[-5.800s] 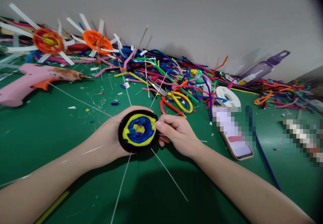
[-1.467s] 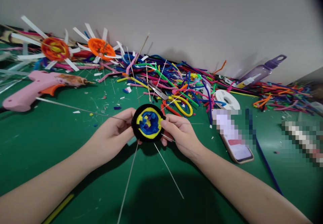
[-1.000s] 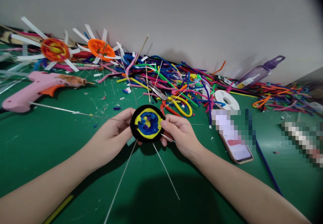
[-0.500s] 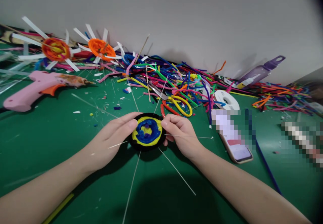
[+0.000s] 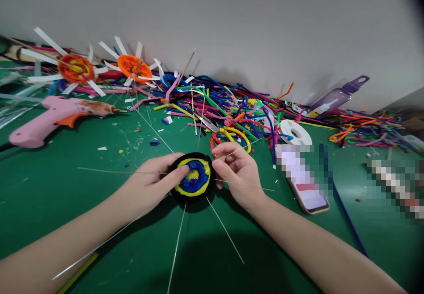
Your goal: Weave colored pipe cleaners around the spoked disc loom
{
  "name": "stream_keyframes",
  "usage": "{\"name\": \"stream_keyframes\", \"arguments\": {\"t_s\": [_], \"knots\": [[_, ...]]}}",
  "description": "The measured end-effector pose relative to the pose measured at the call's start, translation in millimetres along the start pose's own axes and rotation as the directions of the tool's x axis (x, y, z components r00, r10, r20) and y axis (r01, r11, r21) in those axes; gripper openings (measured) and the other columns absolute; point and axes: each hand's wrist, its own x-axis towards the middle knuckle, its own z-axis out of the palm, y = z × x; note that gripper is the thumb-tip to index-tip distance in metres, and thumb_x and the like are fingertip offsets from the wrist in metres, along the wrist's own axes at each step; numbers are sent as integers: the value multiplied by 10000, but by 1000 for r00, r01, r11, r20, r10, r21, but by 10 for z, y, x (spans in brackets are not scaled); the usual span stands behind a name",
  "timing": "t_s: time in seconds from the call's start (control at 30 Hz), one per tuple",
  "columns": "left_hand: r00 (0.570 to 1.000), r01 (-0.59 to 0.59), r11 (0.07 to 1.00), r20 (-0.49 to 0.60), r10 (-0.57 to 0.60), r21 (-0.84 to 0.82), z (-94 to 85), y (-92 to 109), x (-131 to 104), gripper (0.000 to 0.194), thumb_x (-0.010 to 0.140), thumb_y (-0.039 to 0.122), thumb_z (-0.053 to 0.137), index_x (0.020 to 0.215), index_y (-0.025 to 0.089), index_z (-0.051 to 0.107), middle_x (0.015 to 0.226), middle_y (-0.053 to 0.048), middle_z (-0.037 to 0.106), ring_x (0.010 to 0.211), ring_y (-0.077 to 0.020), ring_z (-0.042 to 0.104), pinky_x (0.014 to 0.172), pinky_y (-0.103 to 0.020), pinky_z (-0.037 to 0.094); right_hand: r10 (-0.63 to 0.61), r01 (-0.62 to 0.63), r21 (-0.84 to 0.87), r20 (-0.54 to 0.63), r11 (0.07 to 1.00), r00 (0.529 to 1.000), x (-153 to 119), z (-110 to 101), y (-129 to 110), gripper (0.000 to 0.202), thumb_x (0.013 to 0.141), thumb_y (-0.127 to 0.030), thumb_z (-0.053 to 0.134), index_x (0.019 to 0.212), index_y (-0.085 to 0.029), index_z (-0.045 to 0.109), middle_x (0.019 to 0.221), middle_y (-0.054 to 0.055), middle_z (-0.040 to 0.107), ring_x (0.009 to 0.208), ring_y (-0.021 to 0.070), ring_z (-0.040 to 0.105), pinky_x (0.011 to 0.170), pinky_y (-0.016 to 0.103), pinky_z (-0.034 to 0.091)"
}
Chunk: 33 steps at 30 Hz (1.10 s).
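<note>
A round black disc (image 5: 195, 177) with a yellow ring and a blue swirl is held up above the green table, thin pale rods sticking out all round its edge. My left hand (image 5: 150, 181) grips its left side, the thumb lying across the blue and yellow face. At the disc's right edge is my right hand (image 5: 236, 175), its thumb and forefinger brought close together by one of the rods; whether they pinch anything is too small to tell.
A pink glue gun (image 5: 49, 117) lies at the left. Behind are two orange discs with white strips (image 5: 134, 68), heaped pipe cleaners (image 5: 238, 104) and scissors (image 5: 238, 137). At the right are a phone (image 5: 306, 183), a white spool (image 5: 296, 133) and a purple bottle (image 5: 336, 95).
The disc has turned, so its rods point at new angles. My left thumb has moved inward over the disc's face. The fingers of my right hand have lifted slightly from its edge.
</note>
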Motion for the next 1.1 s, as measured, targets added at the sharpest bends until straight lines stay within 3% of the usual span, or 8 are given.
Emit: {"name": "stream_keyframes", "arguments": {"t_s": [0.23,0.4,0.77,0.93,1.1], "knots": [[996,77,985,-29,-83,-156,-2,-35,7,409,892,466,573,1175,197,696,1023,-64,763,941,-249,695,786,-299,574,3,-4,-51,-29,999,1000,26,9,21,204,808,-416,723,805,-227,646,645,-31,579,423,71,473,403,231,402],[995,80,984,-48,-88,-158,-20,-70,11,397,890,445,584,1186,205,694,1016,-63,769,940,-250,698,778,-302,579,-4,1,-87,-36,996,999,26,6,25,205,814,-430,716,800,-233,659,627,-27,579,419,81,478,404,243,385],[984,136,933,-62,-165,-333,-6,-62,26,318,832,456,662,1024,221,757,870,-42,772,787,-204,699,710,-271,572,-91,85,-136,-37,987,995,-12,5,53,131,823,-380,718,832,-254,683,728,-12,634,435,75,489,412,250,378],[987,140,944,-38,-159,-299,-2,-29,13,333,839,463,645,1018,203,749,836,-46,766,759,-204,692,666,-266,566,-68,65,-69,-39,995,997,-8,6,12,126,879,-350,634,950,-254,674,550,-58,517,425,80,462,419,231,383],[994,86,985,80,-75,-150,6,-4,-19,309,875,452,593,962,197,744,840,-32,753,760,-178,675,650,-222,541,-5,9,54,-68,999,998,41,-2,16,199,868,-361,646,1021,-235,629,522,-92,488,385,52,435,382,182,353]]}}
